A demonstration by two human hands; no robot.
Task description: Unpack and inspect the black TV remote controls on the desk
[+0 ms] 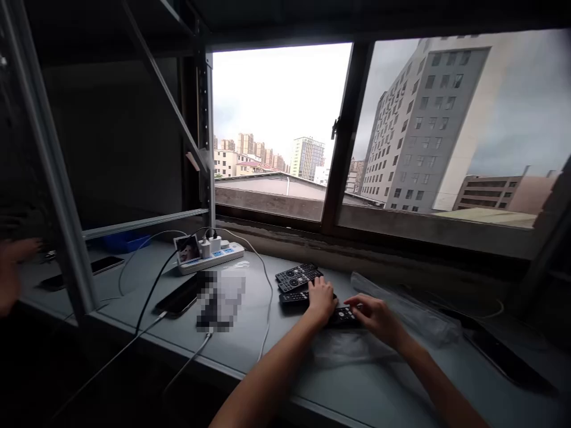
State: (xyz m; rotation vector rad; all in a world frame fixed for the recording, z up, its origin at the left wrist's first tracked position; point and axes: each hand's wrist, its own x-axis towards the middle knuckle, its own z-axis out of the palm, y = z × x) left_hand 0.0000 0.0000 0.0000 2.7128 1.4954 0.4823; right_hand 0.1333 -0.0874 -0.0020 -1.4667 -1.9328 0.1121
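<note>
My left hand [322, 300] reaches over the front of a small pile of black remote controls, its fingers bent down around one remote control [292, 298]. Behind it, another remote control [300, 280] and a further remote control [289, 273] lie side by side. Another black remote control [344, 316] with pale buttons lies between my two hands. My right hand [377, 316] has its thumb and fingers curled at that remote's right end, which they partly hide. Clear plastic wrapping [343, 348] lies under and in front of this remote.
A white power strip [223, 255] with plugged-in chargers stands behind a phone [178, 297] on a cable. More clear plastic [410, 312] lies along the window side. A dark phone-like object [508, 359] is at right. Beyond the metal post [66, 178] another person's hand [13, 267] shows.
</note>
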